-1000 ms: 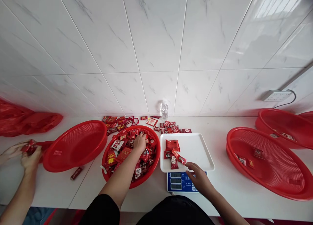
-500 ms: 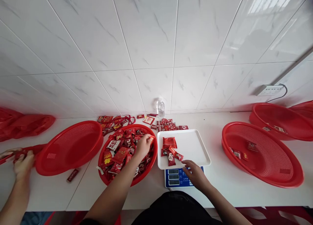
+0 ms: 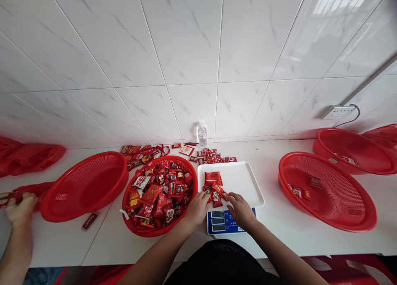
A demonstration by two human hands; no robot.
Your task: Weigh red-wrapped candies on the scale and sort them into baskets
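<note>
My left hand (image 3: 198, 207) is at the near left edge of the white tray (image 3: 245, 181), its fingers curled onto a small red wrapped packet that they partly hide. From the right, my right hand (image 3: 241, 210) reaches over the tray's near edge, fingers apart, the tips touching the end of an orange-red wrapped candy (image 3: 218, 189). Between the hands lies a dark red candy packet (image 3: 216, 199). A larger flat red packet (image 3: 213, 178) is behind them. The tray sits on a blue weighing scale (image 3: 231, 222) with several small displays.
Left of the tray stands a red basket (image 3: 194, 173) heaped with wrapped sweets. Another red basket (image 3: 120, 181) is farther left, beside a co-worker's hand (image 3: 20, 208). To the right, a red basket (image 3: 370, 198) holds a few packets. A clear bottle (image 3: 202, 136) stands by the wall.
My left hand has moved from above the heaped basket, where it held a red packet, down to the tray's left side. My right hand has shifted slightly left towards the candies.
</note>
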